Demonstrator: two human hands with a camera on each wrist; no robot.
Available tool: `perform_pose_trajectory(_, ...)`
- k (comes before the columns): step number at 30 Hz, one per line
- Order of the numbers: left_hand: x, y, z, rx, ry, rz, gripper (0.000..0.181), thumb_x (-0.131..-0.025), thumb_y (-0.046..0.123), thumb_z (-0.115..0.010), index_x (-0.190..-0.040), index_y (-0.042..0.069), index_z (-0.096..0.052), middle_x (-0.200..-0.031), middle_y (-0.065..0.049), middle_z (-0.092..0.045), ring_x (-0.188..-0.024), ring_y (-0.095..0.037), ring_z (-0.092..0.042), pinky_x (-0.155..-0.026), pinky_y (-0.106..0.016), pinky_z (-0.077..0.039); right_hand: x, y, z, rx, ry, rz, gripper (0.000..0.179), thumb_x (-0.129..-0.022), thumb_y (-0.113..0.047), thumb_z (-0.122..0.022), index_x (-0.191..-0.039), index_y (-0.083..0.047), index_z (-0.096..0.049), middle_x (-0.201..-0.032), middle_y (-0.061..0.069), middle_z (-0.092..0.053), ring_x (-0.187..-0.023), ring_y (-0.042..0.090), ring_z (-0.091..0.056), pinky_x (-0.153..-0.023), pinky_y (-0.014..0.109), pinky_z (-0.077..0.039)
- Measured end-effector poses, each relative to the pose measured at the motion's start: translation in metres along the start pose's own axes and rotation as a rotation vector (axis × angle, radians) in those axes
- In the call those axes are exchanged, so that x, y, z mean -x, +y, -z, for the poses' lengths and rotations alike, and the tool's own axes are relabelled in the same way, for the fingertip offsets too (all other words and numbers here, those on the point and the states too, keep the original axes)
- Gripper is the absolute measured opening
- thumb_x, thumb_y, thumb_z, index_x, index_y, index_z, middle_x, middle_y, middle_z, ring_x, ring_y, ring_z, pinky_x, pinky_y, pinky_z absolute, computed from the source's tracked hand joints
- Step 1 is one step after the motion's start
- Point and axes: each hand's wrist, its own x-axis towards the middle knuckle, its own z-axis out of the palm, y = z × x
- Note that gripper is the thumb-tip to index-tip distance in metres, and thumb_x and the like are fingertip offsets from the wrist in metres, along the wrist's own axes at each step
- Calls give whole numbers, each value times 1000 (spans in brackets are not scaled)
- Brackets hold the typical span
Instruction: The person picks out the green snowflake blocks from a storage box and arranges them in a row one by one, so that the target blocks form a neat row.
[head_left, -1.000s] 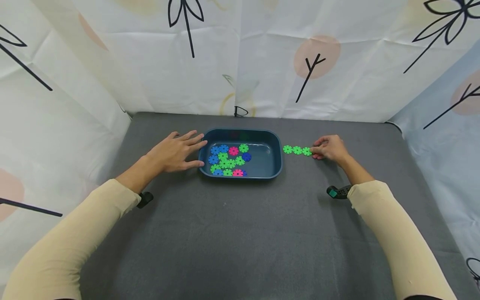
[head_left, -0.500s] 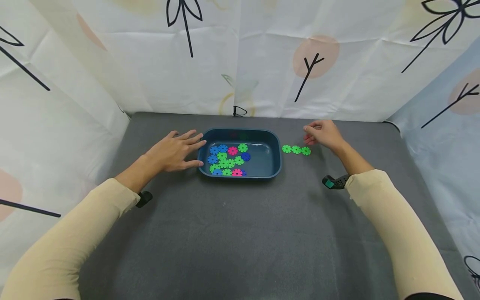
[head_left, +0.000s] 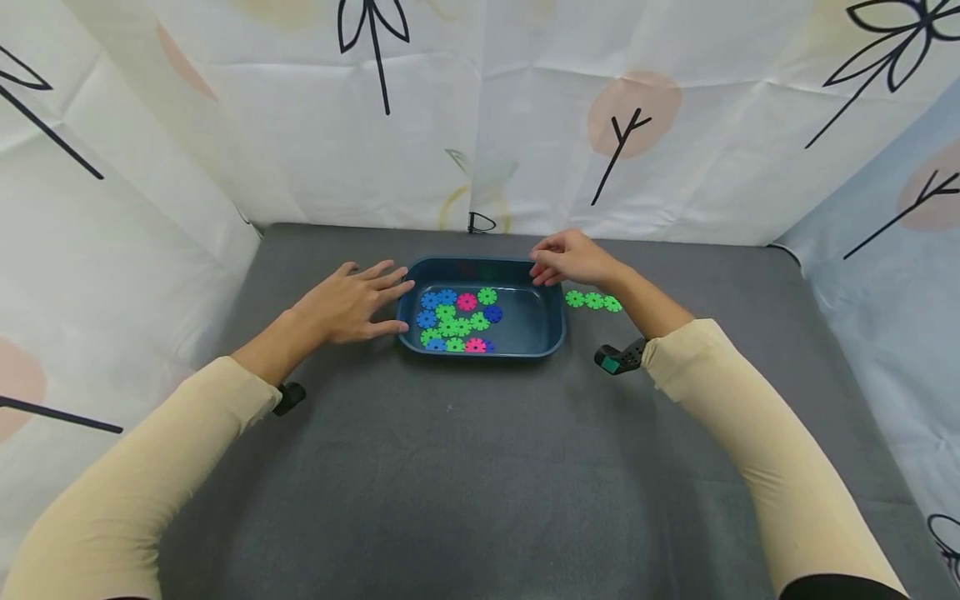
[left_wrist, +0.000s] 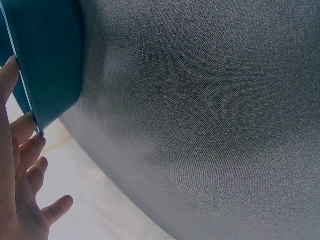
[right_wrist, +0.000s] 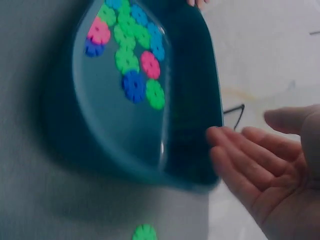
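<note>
A dark blue-teal plastic tray [head_left: 525, 329] stands on the grey cloth with notched plastic discs inside it, mostly toward its left half. Among them are green discs [right_wrist: 155, 94], pink discs [right_wrist: 150, 65] and blue discs [right_wrist: 134, 86]. My left hand [head_left: 352, 304] rests its spread fingertips on the tray's left rim. Over the back right corner of the tray hovers my right hand [head_left: 576, 260], fingers slightly bent and nothing between them. Just right of the tray, a row of three green discs [head_left: 594, 301] lies on the cloth, partly beneath my right wrist.
Grey cloth [head_left: 450, 467] covers the table around the tray. A white patterned curtain [head_left: 540, 158] hangs behind the table's far edge and along both sides. Each wrist wears a dark band, with the right band [head_left: 621, 357] close above the cloth.
My right hand has let go of the rightmost green disc in the row, lifted, and travelled left to the tray's back right corner. The left hand has stayed still.
</note>
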Motion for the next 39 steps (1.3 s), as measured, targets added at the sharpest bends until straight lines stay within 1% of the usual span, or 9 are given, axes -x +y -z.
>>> perform_pose_trajectory(3,-1,0,0,-2,0,-1,77,-97,61,-50,-155,13,-37,-161,-12,-29,-150,-33,-21,-111,-64,-26,-8,-2,-8,35,-111,-14,39,-106,-13,-46,-137,10,-51,-128,30,-60,-116,38,-62,-100,47,-49)
perform_pose_trajectory(7,0,1,0,-2,0,2,77,-96,61,-51,-155,13,-38,-161,-12,-30,-150,-33,-22,-111,-64,-26,-19,-1,-17,96,-218,2,38,-105,-5,-47,-140,9,-49,-137,27,-56,-126,35,-55,-106,49,-43)
perform_pose_trajectory(11,0,1,0,0,-3,3,77,-97,61,-51,-155,13,-37,-161,-12,-29,-150,-33,-22,-111,-64,-26,-27,1,-23,165,-283,27,39,-103,1,-47,-141,8,-48,-143,26,-51,-134,34,-49,-109,47,-39)
perform_pose_trajectory(16,1,1,0,4,-3,4,77,-96,61,-51,-155,13,-37,-161,-12,-30,-150,-33,-22,-111,-64,-27,-37,6,-30,228,-344,22,42,-103,3,-44,-145,7,-44,-149,24,-45,-139,34,-42,-112,46,-36)
perform_pose_trajectory(21,2,1,0,8,-3,7,77,-96,61,-52,-155,13,-37,-161,-12,-29,-150,-33,-22,-111,-64,-27,-44,6,-38,252,-380,37,44,-102,4,-40,-147,6,-42,-151,23,-43,-142,33,-38,-114,46,-34)
perform_pose_trajectory(26,1,2,-1,6,-1,3,77,-97,61,-51,-155,13,-37,-161,-12,-29,-149,-33,-23,-111,-64,-27,-49,7,-44,247,-391,64,47,-101,7,-37,-147,7,-40,-151,24,-43,-142,34,-38,-114,46,-33)
perform_pose_trajectory(30,1,2,0,11,-1,3,77,-97,61,-51,-155,13,-37,-161,-12,-29,-149,-33,-23,-110,-64,-27,-50,8,-47,241,-399,67,47,-101,9,-34,-148,8,-38,-151,25,-41,-143,34,-36,-115,46,-32)
perform_pose_trajectory(36,0,2,0,10,-7,8,76,-97,60,-50,-156,13,-36,-162,-12,-28,-149,-33,-22,-111,-64,-27,-48,4,-47,327,-383,75,49,-99,10,-31,-147,10,-38,-147,27,-46,-139,35,-42,-112,46,-36)
perform_pose_trajectory(39,0,1,0,2,-6,8,77,-97,61,-50,-156,13,-36,-162,-12,-27,-149,-33,-23,-111,-64,-28,-46,2,-44,374,-374,69,49,-98,10,-31,-146,10,-40,-143,27,-50,-136,36,-46,-103,41,-42)
